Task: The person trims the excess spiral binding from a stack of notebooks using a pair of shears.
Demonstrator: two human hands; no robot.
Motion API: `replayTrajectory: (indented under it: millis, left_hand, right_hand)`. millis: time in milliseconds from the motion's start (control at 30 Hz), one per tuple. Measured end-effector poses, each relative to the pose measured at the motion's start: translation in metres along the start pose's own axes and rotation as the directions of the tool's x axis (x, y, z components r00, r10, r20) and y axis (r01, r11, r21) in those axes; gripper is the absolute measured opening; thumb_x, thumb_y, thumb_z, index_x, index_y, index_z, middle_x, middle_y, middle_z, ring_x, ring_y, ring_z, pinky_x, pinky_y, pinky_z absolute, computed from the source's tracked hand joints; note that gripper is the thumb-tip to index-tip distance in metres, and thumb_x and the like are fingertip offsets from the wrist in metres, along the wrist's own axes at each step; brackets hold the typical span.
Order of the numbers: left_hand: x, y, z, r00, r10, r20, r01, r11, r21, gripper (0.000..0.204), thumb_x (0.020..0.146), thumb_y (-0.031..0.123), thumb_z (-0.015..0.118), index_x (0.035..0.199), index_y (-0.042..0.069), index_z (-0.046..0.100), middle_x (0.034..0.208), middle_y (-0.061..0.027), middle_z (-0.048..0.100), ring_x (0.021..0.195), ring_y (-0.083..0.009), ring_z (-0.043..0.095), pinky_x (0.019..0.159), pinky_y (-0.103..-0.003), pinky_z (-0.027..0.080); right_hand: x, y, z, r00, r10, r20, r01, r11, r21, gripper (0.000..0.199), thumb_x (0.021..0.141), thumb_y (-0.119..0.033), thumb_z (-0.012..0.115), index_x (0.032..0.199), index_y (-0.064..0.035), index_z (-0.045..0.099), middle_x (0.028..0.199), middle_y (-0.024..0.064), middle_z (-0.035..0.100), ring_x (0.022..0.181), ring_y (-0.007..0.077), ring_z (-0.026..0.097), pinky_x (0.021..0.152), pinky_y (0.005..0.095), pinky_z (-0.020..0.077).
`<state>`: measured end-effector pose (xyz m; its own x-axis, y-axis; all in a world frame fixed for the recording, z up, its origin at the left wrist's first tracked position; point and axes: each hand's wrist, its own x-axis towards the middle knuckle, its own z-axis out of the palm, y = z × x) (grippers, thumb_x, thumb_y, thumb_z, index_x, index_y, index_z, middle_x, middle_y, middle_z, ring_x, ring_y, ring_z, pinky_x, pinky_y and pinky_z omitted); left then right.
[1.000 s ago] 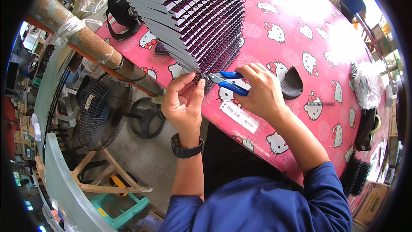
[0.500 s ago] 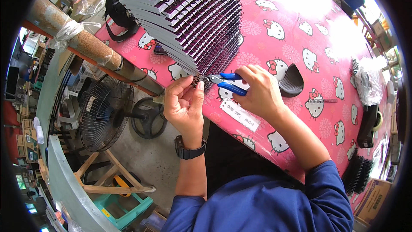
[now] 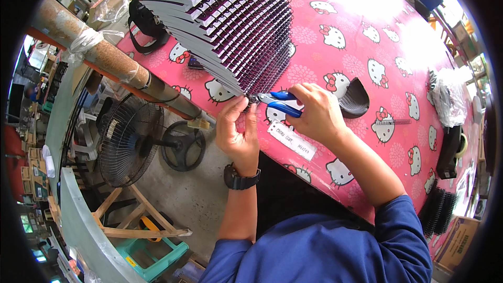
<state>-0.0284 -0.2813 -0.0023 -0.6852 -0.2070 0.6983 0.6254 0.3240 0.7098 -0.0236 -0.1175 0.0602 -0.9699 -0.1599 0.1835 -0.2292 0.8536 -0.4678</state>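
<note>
A tall stack of spiral-bound books (image 3: 209, 31) with black wire coils leans across the far side of the table. Its lowest corner lies just beyond my left hand (image 3: 237, 135), whose thumb and forefinger close on a black binding coil (image 3: 252, 106) there. Blue-handled pliers (image 3: 284, 108) are in my right hand (image 3: 320, 112), their metal jaws pointing left and touching the coil's end. Exactly how the jaws sit on the wire is too small to tell. Beside my right hand, a white labelled strip (image 3: 291, 140) lies on the table.
The pink patterned table (image 3: 356, 141) carries a dark curved piece (image 3: 355, 98), a loose coil (image 3: 393, 122), a tape dispenser (image 3: 449, 154) and a bundle of black coils (image 3: 439, 210). To the left stand a rusty pole (image 3: 97, 47), a fan (image 3: 128, 141) and a wooden frame (image 3: 139, 230).
My left hand has shifted right and its thumb and forefinger now sit closer to the plier jaws. The pliers and my right hand have barely moved.
</note>
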Motion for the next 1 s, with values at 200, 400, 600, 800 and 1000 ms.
replayTrajectory:
  millis: [200, 400, 600, 800, 1000]
  left_hand:
    - [0.0, -0.004, -0.003, 0.98, -0.194, -0.048, 0.177, 0.956, -0.233, 0.027, 0.079, -0.009, 0.066, 0.103, -0.005, 0.055, 0.098, -0.012, 0.061, 0.083, -0.0131, 0.06, 0.07, -0.024, 0.054]
    - [0.0, -0.004, -0.005, 0.961, -0.274, -0.028, 0.247, 0.902, -0.355, 0.026, 0.078, -0.01, 0.066, 0.101, -0.003, 0.056, 0.096, -0.0096, 0.061, 0.08, -0.0112, 0.059, 0.07, -0.022, 0.051]
    - [0.002, -0.002, -0.004, 0.956, -0.292, -0.031, 0.26, 0.891, -0.372, 0.026, 0.077, -0.01, 0.067, 0.1, -0.003, 0.056, 0.093, -0.0088, 0.062, 0.08, -0.0113, 0.06, 0.07, -0.022, 0.052]
    - [0.001, -0.007, -0.006, 0.964, -0.268, -0.006, 0.249, 0.906, -0.343, 0.026, 0.078, -0.008, 0.067, 0.1, -0.003, 0.056, 0.094, -0.0091, 0.062, 0.081, -0.0118, 0.06, 0.071, -0.022, 0.052]
    - [0.001, -0.005, -0.007, 0.954, -0.298, -0.014, 0.274, 0.894, -0.354, 0.025, 0.078, -0.007, 0.067, 0.1, -0.003, 0.055, 0.093, -0.0092, 0.062, 0.08, -0.0119, 0.06, 0.071, -0.022, 0.052]
  right_hand:
    - [-0.006, 0.017, 0.003, 0.991, -0.068, -0.111, 0.068, 0.998, 0.0, 0.034, 0.063, -0.021, 0.071, 0.09, -0.0053, 0.06, 0.08, 0.0118, 0.058, 0.083, 0.03, 0.058, 0.072, 0.0395, 0.0465]
    - [-0.004, 0.011, 0.01, 0.986, -0.127, -0.108, 0.12, 0.99, -0.075, 0.046, 0.061, -0.022, 0.073, 0.101, -0.006, 0.057, 0.09, 0.0106, 0.057, 0.092, 0.0281, 0.055, 0.079, 0.0399, 0.0428]
    - [-0.005, 0.006, 0.008, 0.978, -0.134, -0.16, 0.123, 0.989, -0.078, 0.042, 0.062, -0.02, 0.072, 0.098, -0.0057, 0.057, 0.088, 0.0104, 0.057, 0.091, 0.0284, 0.055, 0.078, 0.0397, 0.0431]
    - [-0.006, 0.006, 0.007, 0.998, -0.055, -0.018, 0.055, 0.998, 0.002, 0.039, 0.062, -0.019, 0.071, 0.096, -0.0051, 0.057, 0.089, 0.011, 0.057, 0.092, 0.0294, 0.054, 0.078, 0.0405, 0.0424]
    - [-0.002, 0.004, 0.009, 0.951, -0.173, -0.257, 0.153, 0.983, -0.098, 0.032, 0.063, -0.02, 0.071, 0.088, -0.0046, 0.057, 0.08, 0.0113, 0.057, 0.084, 0.0294, 0.057, 0.072, 0.0406, 0.0456]
